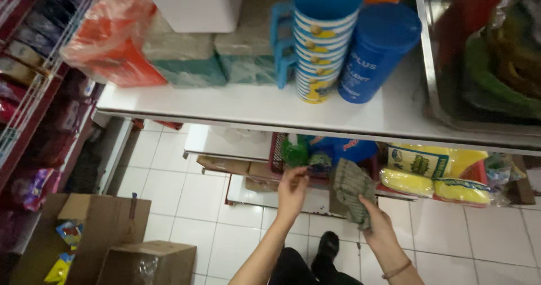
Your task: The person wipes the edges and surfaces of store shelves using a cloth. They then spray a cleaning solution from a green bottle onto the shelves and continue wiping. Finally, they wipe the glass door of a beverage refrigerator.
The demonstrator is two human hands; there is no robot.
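Left hand (292,188) reaching under the white shelf (236,107), fingers pinched on a green packet (295,154) in the red basket (276,155); just right, right hand (376,220) clutching a grey woven cloth (352,190) held upright below the shelf edge.

Two cardboard boxes (112,245), two hands (293,190).
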